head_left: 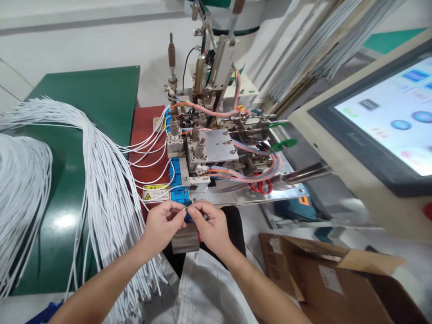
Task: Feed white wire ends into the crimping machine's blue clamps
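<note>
My left hand [165, 225] is closed, thumb and forefinger pinching the end of a white cable. Against it, my right hand [211, 225] pinches at the same spot, where tiny wire ends [185, 208] show a bit of green; the fingers hide most of them. Both hands are at the front end of a row of blue cable holders [176, 175] on the machine. Several white cables run from a large bundle [101, 166] on the left into these holders.
A bench machine [216, 146] with cylinders, a metal plate and orange hoses stands ahead. Another cable coil [23, 189] lies on the green table [111, 85]. A touchscreen [388, 112] juts in at right, above an open cardboard box [324, 288]. A warning label [156, 192] sits beside the holders.
</note>
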The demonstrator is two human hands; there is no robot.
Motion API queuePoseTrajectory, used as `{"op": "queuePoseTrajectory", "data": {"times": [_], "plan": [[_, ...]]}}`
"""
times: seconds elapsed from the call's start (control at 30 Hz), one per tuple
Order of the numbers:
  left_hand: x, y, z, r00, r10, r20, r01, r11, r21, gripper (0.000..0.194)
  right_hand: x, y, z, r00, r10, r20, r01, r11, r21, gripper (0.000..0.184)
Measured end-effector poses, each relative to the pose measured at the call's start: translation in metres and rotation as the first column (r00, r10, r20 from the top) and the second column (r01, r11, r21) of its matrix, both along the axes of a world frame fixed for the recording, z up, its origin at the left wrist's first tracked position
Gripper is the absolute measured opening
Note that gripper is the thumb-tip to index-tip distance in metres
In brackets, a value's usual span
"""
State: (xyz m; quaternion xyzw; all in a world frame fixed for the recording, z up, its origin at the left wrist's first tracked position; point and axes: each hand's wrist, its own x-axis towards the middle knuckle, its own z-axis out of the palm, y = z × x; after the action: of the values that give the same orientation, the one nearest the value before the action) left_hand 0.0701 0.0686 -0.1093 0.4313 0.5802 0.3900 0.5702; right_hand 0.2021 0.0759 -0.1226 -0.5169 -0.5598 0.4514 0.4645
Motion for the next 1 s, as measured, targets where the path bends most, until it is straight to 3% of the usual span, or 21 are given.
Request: {"op": "queuePoseTrajectory", "data": {"times": [0.1, 0.2, 0.47, 0.6, 0.67, 0.8, 0.87, 1.0], "plan": [[-0.001, 0.000, 0.000, 1.000, -0.009, -0.005, 0.010, 1.000, 0.023, 0.027, 0.003, 0.003, 0.000, 0.989, -0.025, -0.146, 0.005, 0.991, -0.137, 0.013], [-0.002, 0.000, 0.001, 0.999, -0.041, -0.016, 0.041, 0.998, 0.049, 0.033, 0.005, 0.006, 0.001, 0.987, -0.046, -0.156, 0.020, 0.986, -0.166, 0.012], [0.001, -0.001, -0.006, 1.000, -0.004, 0.013, 0.004, 1.000, 0.026, 0.025, 0.010, 0.010, 0.003, 0.993, 0.064, 0.103, -0.064, 0.998, -0.007, 0.011], [-0.008, 0.002, -0.007, 0.985, -0.094, -0.144, 0.102, 0.993, 0.050, 0.029, 0.016, 0.009, -0.003, 0.960, 0.086, 0.265, -0.111, 0.990, 0.083, 0.012], [-0.015, 0.005, -0.006, 0.925, -0.163, -0.342, 0.214, 0.970, 0.117, 0.030, 0.018, 0.009, -0.008, 0.955, 0.050, 0.293, -0.073, 0.995, 0.067, 0.013], [-0.023, 0.010, -0.005, 0.704, -0.205, -0.680, 0.460, 0.861, 0.216, 0.014, 0.020, 0.008, -0.020, 0.945, 0.034, 0.325, -0.026, 0.999, -0.028, 0.014], [-0.023, 0.012, -0.006, 0.646, -0.182, -0.741, 0.499, 0.835, 0.230, 0.019, 0.019, 0.010, -0.024, 0.940, 0.049, 0.338, -0.026, 0.997, -0.072, 0.014], [-0.021, 0.016, -0.011, 0.622, -0.143, -0.769, 0.479, 0.847, 0.230, 0.016, 0.016, 0.015, -0.026, 0.937, 0.090, 0.338, -0.042, 0.988, -0.147, 0.015]]}}
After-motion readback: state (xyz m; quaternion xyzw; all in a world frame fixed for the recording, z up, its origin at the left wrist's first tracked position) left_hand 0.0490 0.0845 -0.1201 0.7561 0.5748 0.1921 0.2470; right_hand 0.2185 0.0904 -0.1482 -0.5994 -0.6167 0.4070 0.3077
